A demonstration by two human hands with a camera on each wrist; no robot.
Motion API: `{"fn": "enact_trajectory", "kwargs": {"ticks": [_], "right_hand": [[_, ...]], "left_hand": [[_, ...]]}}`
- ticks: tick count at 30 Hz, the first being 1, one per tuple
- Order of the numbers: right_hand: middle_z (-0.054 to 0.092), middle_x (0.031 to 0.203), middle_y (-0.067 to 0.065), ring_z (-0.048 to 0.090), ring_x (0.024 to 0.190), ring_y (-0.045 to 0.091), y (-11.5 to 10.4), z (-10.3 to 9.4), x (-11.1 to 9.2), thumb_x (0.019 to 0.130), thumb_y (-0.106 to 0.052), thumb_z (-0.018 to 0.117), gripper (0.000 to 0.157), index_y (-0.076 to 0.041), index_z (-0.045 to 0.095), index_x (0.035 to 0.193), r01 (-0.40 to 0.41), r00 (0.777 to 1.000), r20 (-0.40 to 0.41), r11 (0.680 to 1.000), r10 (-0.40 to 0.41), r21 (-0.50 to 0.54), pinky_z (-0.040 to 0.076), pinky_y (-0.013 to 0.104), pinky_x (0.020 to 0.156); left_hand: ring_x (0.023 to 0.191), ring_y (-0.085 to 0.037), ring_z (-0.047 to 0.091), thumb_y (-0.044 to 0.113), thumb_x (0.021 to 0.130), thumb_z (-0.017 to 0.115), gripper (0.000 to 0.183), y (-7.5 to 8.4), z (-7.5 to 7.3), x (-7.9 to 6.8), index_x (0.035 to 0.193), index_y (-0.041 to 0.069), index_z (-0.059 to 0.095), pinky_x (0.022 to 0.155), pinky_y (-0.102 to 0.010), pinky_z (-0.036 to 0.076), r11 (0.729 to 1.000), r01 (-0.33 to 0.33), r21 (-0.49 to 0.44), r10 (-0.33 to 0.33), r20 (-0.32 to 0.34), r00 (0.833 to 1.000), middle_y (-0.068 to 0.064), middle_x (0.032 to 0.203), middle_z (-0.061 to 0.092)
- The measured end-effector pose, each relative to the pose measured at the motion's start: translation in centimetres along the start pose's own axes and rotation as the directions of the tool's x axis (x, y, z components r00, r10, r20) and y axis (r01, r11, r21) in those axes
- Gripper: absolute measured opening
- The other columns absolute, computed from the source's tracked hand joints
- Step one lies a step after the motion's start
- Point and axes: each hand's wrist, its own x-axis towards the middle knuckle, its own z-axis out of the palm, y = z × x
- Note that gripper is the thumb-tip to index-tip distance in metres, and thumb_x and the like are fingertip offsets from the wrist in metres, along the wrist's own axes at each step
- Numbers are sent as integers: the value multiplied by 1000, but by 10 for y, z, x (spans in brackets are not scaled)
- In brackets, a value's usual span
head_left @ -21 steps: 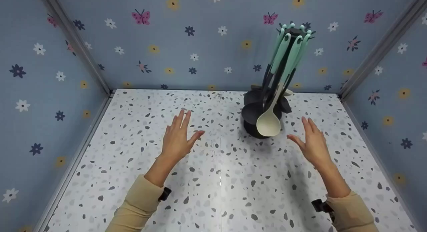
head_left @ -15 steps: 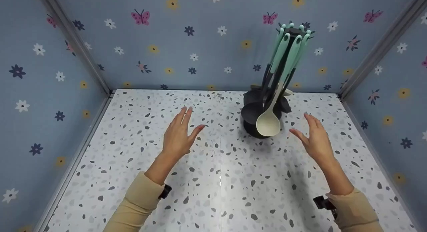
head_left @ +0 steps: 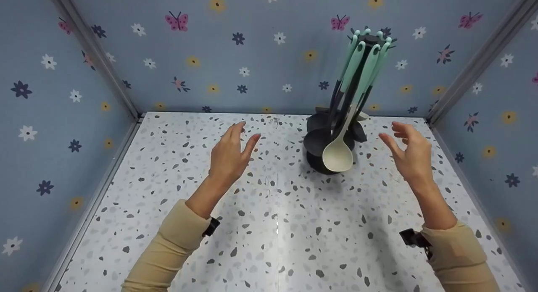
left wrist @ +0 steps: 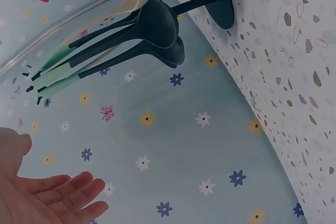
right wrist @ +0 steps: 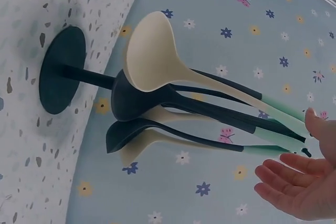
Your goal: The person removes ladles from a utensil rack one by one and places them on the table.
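A utensil stand with a round dark base [right wrist: 62, 72] rises from the speckled table, right of centre in the head view. Kitchen utensils with mint-green handles hang around it. A cream ladle [head_left: 338, 156] faces the front, with a dark ladle [head_left: 317, 142] beside it on the left. To the left of the stand, my left hand [head_left: 229, 155] is held over the table, fingers loosely extended, thumb apart, holding nothing. My right hand [head_left: 412, 151] is on the stand's right side, fingers slightly bent, thumb spread, holding nothing. A gap shows between each hand and the utensils.
The white speckled table [head_left: 269, 224] meets a blue flowered back wall [head_left: 269, 52] just behind the stand. Similar panels close off both sides, with metal strips [head_left: 101, 52] along the corners. Black wrist straps [head_left: 414, 238] sit by the sleeve cuffs.
Both hands have moved forward over the table, and the right hand has also shifted right. The right fingers have bent a little more. The stand and its utensils have stayed in place.
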Motion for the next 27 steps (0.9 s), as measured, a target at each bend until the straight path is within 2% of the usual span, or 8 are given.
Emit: {"fn": "enact_trajectory", "kwargs": {"ticks": [5,8,11,14,17,21,27], "right_hand": [[60,102,12,56,92,22,-10,-7,17,86,-32,57,41,2,56,111,-40,998,-38,999,41,30,45,34,83],[60,101,9,55,88,12,-16,-11,27,87,-34,55,40,-1,57,110,-63,996,-62,997,65,46,45,22,79],[61,94,7,54,79,4,-21,-13,37,87,-32,55,36,-1,60,106,-52,994,-97,995,60,88,44,15,72],[61,85,1,54,72,2,-32,-17,46,88,-27,55,31,0,61,101,-47,991,-116,989,64,143,42,13,66],[60,81,-2,56,69,6,-37,-21,58,88,-26,55,26,-2,61,97,-72,989,-114,978,96,196,43,14,64],[61,79,0,58,68,10,-37,-23,74,88,-27,55,22,-6,61,93,-105,985,-106,959,136,262,46,14,64],[61,71,-2,59,63,9,-59,-30,85,88,-26,55,20,-6,60,86,-114,982,-106,940,156,322,47,13,59]], "left_hand": [[81,-25,58,38,91,47,43,11,-4,14,110,0,53,64,-37,48,998,-29,-56,27,-26,999,-12,98,59],[76,-22,58,37,92,46,39,18,-7,23,103,0,55,60,-35,46,996,-38,-76,35,-33,999,-10,91,60],[73,-21,57,37,92,46,37,25,-8,30,98,1,57,60,-33,45,995,-36,-91,34,-27,999,-8,86,60],[74,-20,57,36,93,45,37,32,-9,38,96,2,58,61,-32,45,993,-34,-109,33,-18,999,-7,83,61],[73,-18,57,35,93,44,36,38,-9,48,93,3,59,62,-31,46,990,-36,-139,34,-13,999,-6,80,62],[68,-16,57,36,93,44,37,48,-9,63,91,3,60,60,-29,45,985,-14,-172,15,4,1000,-5,77,62],[66,-14,57,37,93,44,38,65,-8,85,90,3,60,61,-28,45,980,19,-199,-11,41,999,-5,76,62]]}}
